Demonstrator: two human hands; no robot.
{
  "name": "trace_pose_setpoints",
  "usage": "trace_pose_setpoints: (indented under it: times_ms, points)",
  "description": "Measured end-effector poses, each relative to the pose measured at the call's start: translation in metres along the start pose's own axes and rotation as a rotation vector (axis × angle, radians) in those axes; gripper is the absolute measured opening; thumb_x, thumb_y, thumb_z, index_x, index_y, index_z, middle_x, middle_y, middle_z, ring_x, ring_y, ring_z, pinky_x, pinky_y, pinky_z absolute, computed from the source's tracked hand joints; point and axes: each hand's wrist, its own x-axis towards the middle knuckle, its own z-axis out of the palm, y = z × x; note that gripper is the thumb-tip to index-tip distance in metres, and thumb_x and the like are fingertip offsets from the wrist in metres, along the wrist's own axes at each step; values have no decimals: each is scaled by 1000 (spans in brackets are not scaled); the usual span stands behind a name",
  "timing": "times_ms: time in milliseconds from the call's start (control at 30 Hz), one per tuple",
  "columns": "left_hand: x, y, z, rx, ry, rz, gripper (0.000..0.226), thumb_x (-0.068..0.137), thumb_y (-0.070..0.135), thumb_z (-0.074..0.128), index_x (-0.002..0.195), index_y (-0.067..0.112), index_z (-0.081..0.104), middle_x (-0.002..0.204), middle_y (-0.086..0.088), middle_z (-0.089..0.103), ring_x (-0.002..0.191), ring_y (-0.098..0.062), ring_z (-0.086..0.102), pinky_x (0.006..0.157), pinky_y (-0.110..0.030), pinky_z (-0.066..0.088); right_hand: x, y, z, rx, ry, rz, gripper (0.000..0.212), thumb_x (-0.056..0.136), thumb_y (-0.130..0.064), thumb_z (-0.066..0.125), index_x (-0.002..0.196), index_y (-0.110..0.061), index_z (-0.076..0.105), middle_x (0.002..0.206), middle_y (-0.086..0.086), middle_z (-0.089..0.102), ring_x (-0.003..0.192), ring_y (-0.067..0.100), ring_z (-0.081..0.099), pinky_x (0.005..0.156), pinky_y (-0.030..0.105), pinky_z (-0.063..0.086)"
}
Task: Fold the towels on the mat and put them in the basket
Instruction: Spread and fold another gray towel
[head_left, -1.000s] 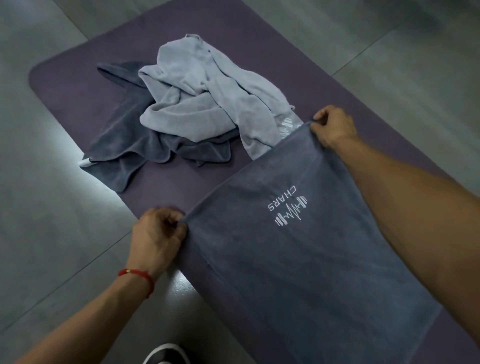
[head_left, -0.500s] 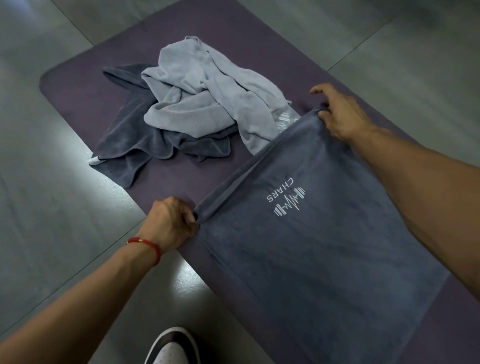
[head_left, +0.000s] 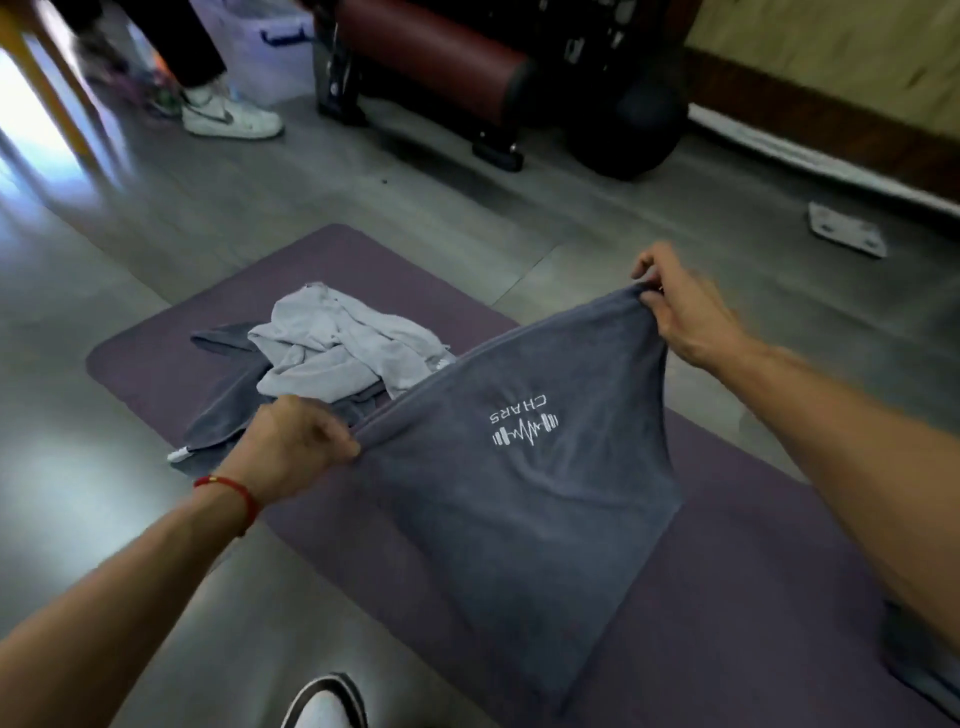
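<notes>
Our left hand (head_left: 291, 447) and right hand (head_left: 680, 306) each pinch a top corner of the dark gray towel (head_left: 509, 499), holding it up over the purple mat (head_left: 156, 364). At ten o'clock from it, the light gray towel (head_left: 343, 348) sits crumpled on the mat.

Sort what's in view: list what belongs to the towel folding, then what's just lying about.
Part of the job:
dark grey towel, its far corners gripped by the left hand and right hand
light grey towel
second dark towel under it
purple mat

Just lying about:
white sneaker
dark red bench
white flat object
</notes>
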Motion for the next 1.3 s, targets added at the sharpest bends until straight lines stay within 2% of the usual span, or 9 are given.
trace_pose_setpoints:
  times_ms: [167, 233, 400, 500, 600, 733, 933, 1100, 1300]
  points:
    - [-22, 100, -76, -25, 162, 224, 20, 77, 19, 83, 60, 24, 74, 70, 9, 73, 61, 2, 62, 55, -6, 41, -92, -6, -160, -298, 11, 8, 29, 96, -7, 49, 108, -33, 47, 115, 2, 59, 102, 26, 57, 86, 43, 47]
    - [-36, 144, -100, 3, 196, 320, 22, 78, 20, 83, 59, 25, 72, 74, 5, 73, 66, -5, 63, 65, -21, 45, -134, -7, -211, -386, 60, 52, 29, 96, -10, 53, 109, -35, 47, 118, 1, 62, 104, 27, 60, 83, 40, 49]
    - [-71, 238, -126, 161, 271, 586, 11, 80, 19, 79, 70, 17, 73, 71, 1, 70, 68, -14, 61, 68, -24, 42, -223, -6, -282, -416, 164, 239, 26, 99, -16, 49, 109, -38, 41, 118, 1, 64, 99, 30, 62, 79, 46, 53]
    - [-82, 276, -123, 194, 271, 671, 11, 78, 20, 80, 70, 19, 73, 73, 4, 71, 71, -13, 64, 67, -23, 43, -266, 2, -294, -286, 258, 345, 30, 99, -13, 49, 113, -38, 39, 111, 6, 63, 88, 28, 63, 75, 47, 55]
    - [-94, 306, -103, 45, 279, 683, 15, 80, 19, 78, 68, 20, 69, 74, 5, 69, 71, -8, 62, 61, -21, 42, -307, 18, -294, 19, 379, 454, 41, 99, -1, 48, 114, -38, 40, 99, 8, 61, 71, 26, 68, 57, 39, 58]
    - [-103, 333, -52, 73, 206, 712, 16, 83, 15, 74, 72, 17, 63, 72, 2, 66, 66, -6, 58, 54, -14, 36, -354, 58, -283, 110, 424, 568, 38, 94, 9, 39, 106, -22, 57, 66, 16, 66, 46, 26, 67, 44, 37, 56]
    - [-104, 334, 28, 238, 40, 794, 15, 82, 10, 72, 73, 16, 61, 70, 6, 61, 67, -15, 56, 54, -11, 34, -405, 113, -250, 199, 496, 649, 41, 95, 9, 35, 94, -20, 64, 53, 11, 63, 45, 31, 64, 52, 47, 59]
    - [-93, 324, 61, 196, 20, 768, 20, 81, 10, 75, 73, 20, 60, 71, 7, 64, 66, -4, 56, 57, -11, 36, -422, 126, -243, 110, 479, 684, 38, 94, 5, 38, 97, -20, 66, 51, 7, 61, 37, 21, 59, 40, 27, 49]
    - [-83, 330, 66, 181, 19, 819, 22, 78, 0, 74, 87, 15, 62, 79, -1, 66, 71, -16, 63, 63, -11, 43, -423, 123, -249, 100, 361, 751, 38, 96, 2, 37, 98, -23, 66, 49, 10, 64, 39, 24, 63, 43, 32, 52]
